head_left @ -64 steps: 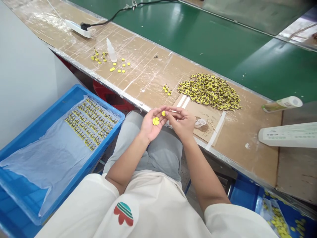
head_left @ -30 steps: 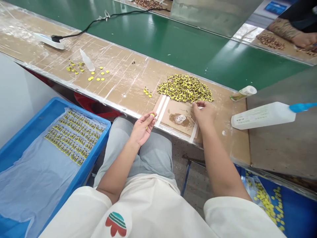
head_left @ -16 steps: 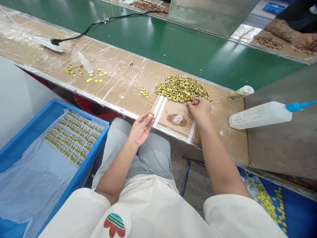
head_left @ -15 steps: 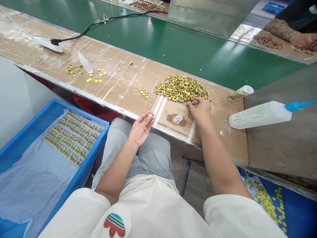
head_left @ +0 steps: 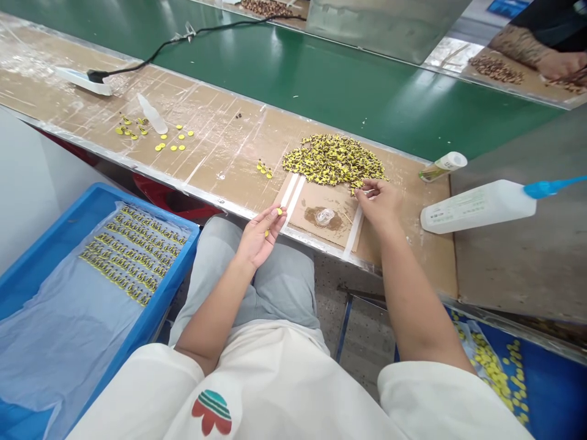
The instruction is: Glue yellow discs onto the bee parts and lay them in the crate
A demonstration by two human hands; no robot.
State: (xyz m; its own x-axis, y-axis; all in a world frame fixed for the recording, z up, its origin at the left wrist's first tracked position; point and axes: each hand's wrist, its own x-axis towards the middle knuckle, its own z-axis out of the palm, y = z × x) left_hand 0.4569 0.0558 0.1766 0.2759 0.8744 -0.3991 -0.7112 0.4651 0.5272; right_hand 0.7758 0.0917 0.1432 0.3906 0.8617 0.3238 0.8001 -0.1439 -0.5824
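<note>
My left hand [head_left: 261,237] is at the table's front edge, its thumb and forefinger pinching a small yellow disc [head_left: 279,211]; another yellow piece [head_left: 266,233] shows against its palm. My right hand [head_left: 376,201] is at the lower right edge of a pile of small yellow and dark pieces [head_left: 334,159]. Its thumb and forefinger are pinched on a small yellow piece [head_left: 353,191]. Between my hands lies a cardboard sheet [head_left: 302,214] with white tape strips, and on it a small clear container [head_left: 324,216] sits on a wet brown patch beside a thin stick.
Rows of yellow-based pieces lie on a cloth in a blue tray [head_left: 98,190] at left. A white bottle [head_left: 479,208] and a small tube [head_left: 443,167] lie at right. Beyond the green belt [head_left: 321,91], a person's arm shows.
My right hand has shifted slightly right and a small yellow piece now shows at its fingertips, apart from the main pile. My left hand keeps its pinch; the whole view has shifted slightly.
</note>
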